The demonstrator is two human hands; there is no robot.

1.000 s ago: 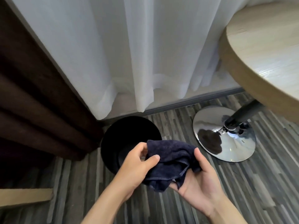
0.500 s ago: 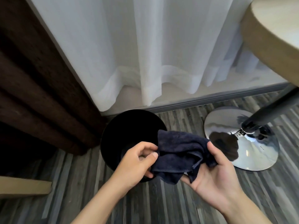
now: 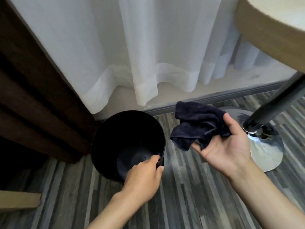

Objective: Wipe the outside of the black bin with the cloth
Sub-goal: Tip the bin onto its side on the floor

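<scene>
The black bin [image 3: 115,133] is round and open-topped and stands on the striped floor below the curtains. My left hand [image 3: 143,179] pinches the bin's near rim, fingers over the edge. A dark navy cloth [image 3: 199,124] is crumpled and held up in my right hand [image 3: 226,146], to the right of the bin and apart from it. The palm of that hand faces up, with the thumb pressing the cloth. The bin's outer wall is mostly hidden from this angle.
A dark brown curtain [image 3: 33,96] hangs close to the bin's left side and a white sheer curtain [image 3: 132,55] behind it. A round wooden table [image 3: 272,22] with a black pole and chrome base [image 3: 267,151] stands at the right. A wooden piece [image 3: 18,199] lies at lower left.
My left hand let go of the cloth and moved down to grip the bin's near rim. My right hand carried the cloth up and to the right. The view moved closer.
</scene>
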